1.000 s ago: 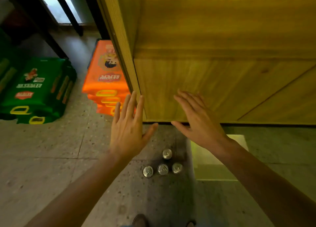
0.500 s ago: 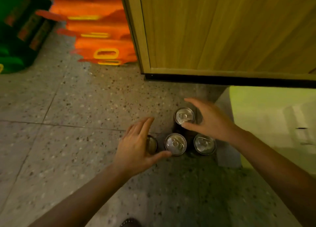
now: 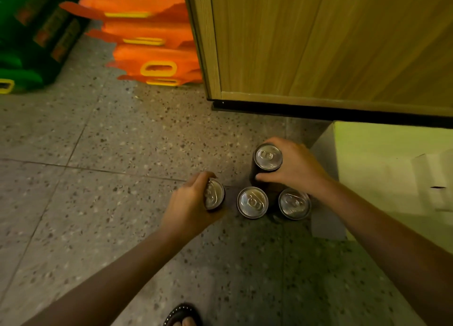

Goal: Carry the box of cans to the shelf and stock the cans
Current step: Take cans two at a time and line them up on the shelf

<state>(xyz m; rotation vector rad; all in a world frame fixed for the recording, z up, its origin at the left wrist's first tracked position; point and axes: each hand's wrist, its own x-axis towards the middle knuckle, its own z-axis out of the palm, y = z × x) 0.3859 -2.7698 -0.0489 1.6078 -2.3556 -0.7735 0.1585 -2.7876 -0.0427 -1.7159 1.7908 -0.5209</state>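
Several dark cans with silver tops stand on the speckled floor in front of a wooden cabinet. My left hand (image 3: 188,206) is wrapped around the leftmost can (image 3: 213,194), which tilts a little. My right hand (image 3: 297,167) grips the far can (image 3: 267,157), which sits higher than the others. Two more cans stand untouched between my hands: a middle can (image 3: 252,202) and a right can (image 3: 294,203). A pale cardboard box (image 3: 382,168) sits on the floor just right of the cans, partly hidden by my right forearm.
The wooden cabinet (image 3: 318,43) with a black base strip rises directly behind the cans. Orange drink cartons (image 3: 152,48) are stacked at its left, green cartons (image 3: 31,38) further left. My sandalled foot (image 3: 182,317) is at the bottom edge.
My view dropped from the cabinet front to the floor. Both hands came down from open in the air and closed around a can each; the far can has risen slightly.
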